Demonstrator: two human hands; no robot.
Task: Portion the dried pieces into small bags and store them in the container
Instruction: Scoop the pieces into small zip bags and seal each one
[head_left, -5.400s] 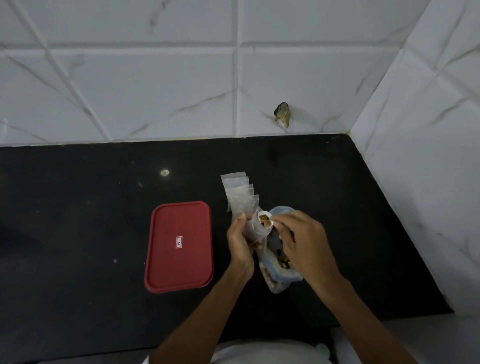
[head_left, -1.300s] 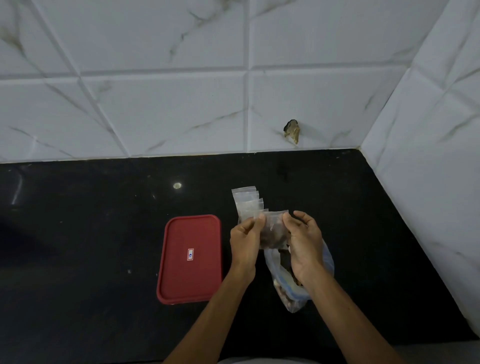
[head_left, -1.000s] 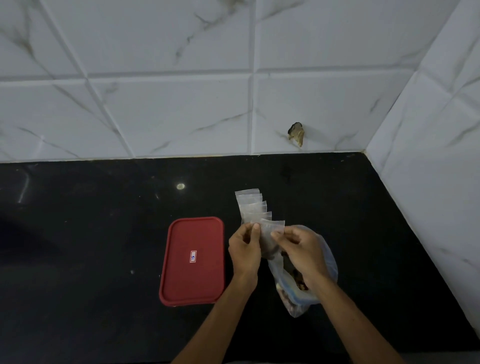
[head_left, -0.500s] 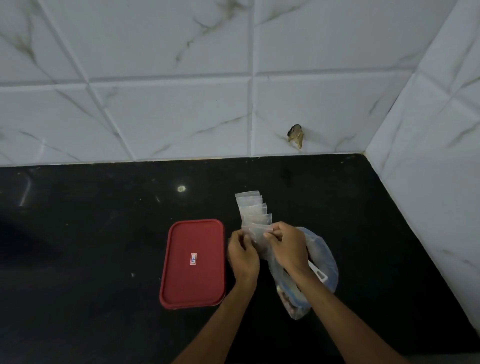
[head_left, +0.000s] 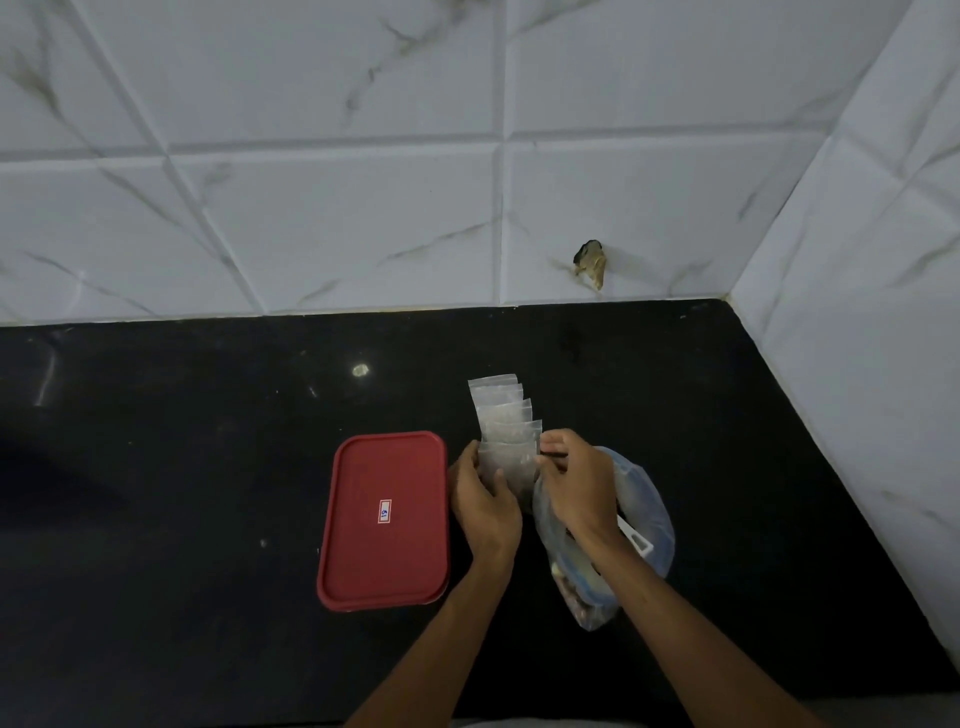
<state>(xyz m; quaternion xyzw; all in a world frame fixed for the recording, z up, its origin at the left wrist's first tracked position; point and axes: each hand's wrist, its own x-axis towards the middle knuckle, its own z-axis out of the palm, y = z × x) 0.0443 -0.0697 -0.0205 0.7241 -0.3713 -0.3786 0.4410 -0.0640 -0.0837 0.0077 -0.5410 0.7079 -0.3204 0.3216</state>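
Observation:
A small clear bag (head_left: 506, 465) with dried pieces lies at the near end of a row of several small filled bags (head_left: 498, 402) on the black counter (head_left: 182, 467). My left hand (head_left: 485, 499) holds its left edge with fingers and thumb. My right hand (head_left: 576, 486) pinches its right edge. Under my right wrist lies a large clear bag (head_left: 639, 525) with dried pieces in it. The container with a red lid (head_left: 387, 519) sits shut to the left of my left hand.
White marble tile walls (head_left: 363, 208) close off the back and the right (head_left: 857, 338), forming a corner. A small chipped hole (head_left: 589, 262) marks the back wall. Counter surface stretches left of the container.
Both hands brought the small bag down from the air to the counter, onto the near end of the row of small bags. Earlier, my right hand was filling that bag.

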